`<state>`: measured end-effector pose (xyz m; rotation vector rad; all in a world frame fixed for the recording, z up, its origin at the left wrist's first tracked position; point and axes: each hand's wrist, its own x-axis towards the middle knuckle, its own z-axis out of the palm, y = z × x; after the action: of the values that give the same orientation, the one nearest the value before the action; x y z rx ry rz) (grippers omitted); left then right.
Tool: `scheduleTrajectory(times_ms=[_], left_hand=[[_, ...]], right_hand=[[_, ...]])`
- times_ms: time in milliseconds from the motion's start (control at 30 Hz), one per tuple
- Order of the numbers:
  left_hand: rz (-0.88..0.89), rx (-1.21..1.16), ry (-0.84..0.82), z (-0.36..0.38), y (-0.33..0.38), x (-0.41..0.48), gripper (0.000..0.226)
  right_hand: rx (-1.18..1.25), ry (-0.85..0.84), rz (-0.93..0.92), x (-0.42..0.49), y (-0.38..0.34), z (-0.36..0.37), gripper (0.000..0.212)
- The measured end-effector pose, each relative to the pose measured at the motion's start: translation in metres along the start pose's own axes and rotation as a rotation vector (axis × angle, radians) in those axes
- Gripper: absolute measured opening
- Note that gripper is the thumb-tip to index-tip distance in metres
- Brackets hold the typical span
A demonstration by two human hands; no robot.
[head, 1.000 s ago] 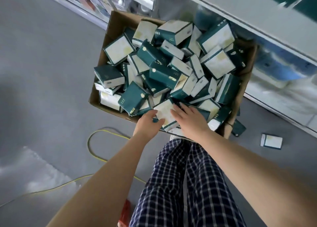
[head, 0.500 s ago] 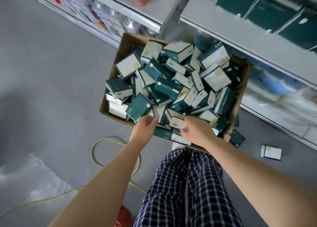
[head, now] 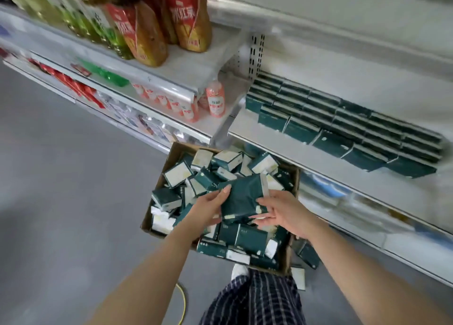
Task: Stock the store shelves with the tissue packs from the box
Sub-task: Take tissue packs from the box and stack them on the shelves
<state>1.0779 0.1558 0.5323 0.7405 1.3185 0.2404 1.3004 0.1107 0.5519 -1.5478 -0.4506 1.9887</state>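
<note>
A cardboard box (head: 295, 192) on the floor is heaped with several dark green and white tissue packs (head: 176, 175). Above the heap I hold a stack of green tissue packs (head: 241, 198) between both hands. My left hand (head: 208, 208) grips the stack's left side, thumb along its edge. My right hand (head: 282, 213) cups its right side and underside. To the upper right, a white shelf (head: 247, 131) carries rows of the same green packs (head: 343, 128), stacked against its back.
Bottled drinks (head: 215, 100) and red cartons (head: 188, 18) fill the shelves to the left. Loose packs (head: 308, 254) lie on the grey floor beside the box. A yellow cable (head: 182, 302) runs near my checked trousers (head: 255, 300). A lower shelf (head: 367, 216) holds blurred goods.
Both hands have lifted a stack of packs out of the box heap. My head has tilted up, bringing the shelves into view.
</note>
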Motion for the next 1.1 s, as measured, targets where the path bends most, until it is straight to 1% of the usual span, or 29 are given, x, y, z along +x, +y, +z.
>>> scheduleTrajectory(times_ms=[67,100,133,200,267,333,367,400,433,500,533,600,667,733,800,867,900,1000,1033,1100], left_hand=[[0.046,-0.040,-0.089,0.004,0.023,-0.010,0.069],[0.067,-0.050,-0.125,0.005,0.036,-0.015,0.066],[0.082,-0.052,-0.153,0.005,0.049,-0.019,0.066],[0.092,0.004,-0.210,0.007,0.077,-0.027,0.076],[0.102,0.130,-0.279,0.012,0.106,-0.035,0.083],[0.129,0.241,-0.332,0.021,0.134,-0.041,0.081],[0.150,0.271,-0.338,0.027,0.148,-0.044,0.079],[0.175,0.282,-0.327,0.035,0.161,-0.047,0.078],[0.207,0.272,-0.303,0.044,0.174,-0.049,0.078],[0.284,0.172,-0.256,0.063,0.193,-0.053,0.079],[0.314,0.092,-0.245,0.074,0.199,-0.055,0.078],[0.333,-0.076,-0.243,0.101,0.208,-0.059,0.072],[0.341,-0.189,-0.300,0.130,0.214,-0.064,0.062],[0.350,-0.243,-0.365,0.157,0.222,-0.070,0.052],[0.354,-0.276,-0.388,0.178,0.230,-0.075,0.052],[0.370,-0.237,-0.367,0.194,0.239,-0.081,0.053],[0.382,-0.182,-0.347,0.200,0.244,-0.085,0.053],[0.430,0.029,-0.264,0.211,0.267,-0.100,0.064],[0.453,0.085,-0.214,0.211,0.278,-0.105,0.069],[0.537,0.181,-0.114,0.211,0.303,-0.114,0.070]], right_hand=[[0.015,-0.040,-0.008,-0.018,-0.021,-0.007,0.032],[0.023,-0.057,-0.011,-0.027,-0.033,-0.011,0.034],[0.031,-0.078,-0.017,-0.036,-0.044,-0.016,0.039],[0.053,-0.114,-0.031,-0.052,-0.064,-0.027,0.053],[0.067,-0.147,-0.054,-0.068,-0.084,-0.037,0.052],[0.040,-0.158,-0.109,-0.084,-0.103,-0.047,0.046],[0.042,-0.150,-0.142,-0.092,-0.112,-0.051,0.047],[0.076,-0.136,-0.176,-0.100,-0.120,-0.056,0.053],[0.134,-0.122,-0.209,-0.108,-0.126,-0.062,0.063],[0.232,-0.130,-0.282,-0.122,-0.134,-0.071,0.084],[0.242,-0.136,-0.314,-0.129,-0.137,-0.074,0.092],[0.195,-0.118,-0.364,-0.140,-0.143,-0.077,0.098],[0.125,-0.059,-0.425,-0.148,-0.153,-0.076,0.094],[0.100,0.020,-0.520,-0.158,-0.169,-0.074,0.078],[0.073,0.084,-0.621,-0.167,-0.187,-0.076,0.059],[0.040,0.136,-0.691,-0.176,-0.203,-0.083,0.044],[0.030,0.173,-0.706,-0.180,-0.209,-0.089,0.039],[-0.028,0.253,-0.729,-0.195,-0.229,-0.108,0.038],[-0.056,0.264,-0.728,-0.200,-0.236,-0.114,0.042],[-0.124,0.268,-0.715,-0.213,-0.252,-0.131,0.049]])
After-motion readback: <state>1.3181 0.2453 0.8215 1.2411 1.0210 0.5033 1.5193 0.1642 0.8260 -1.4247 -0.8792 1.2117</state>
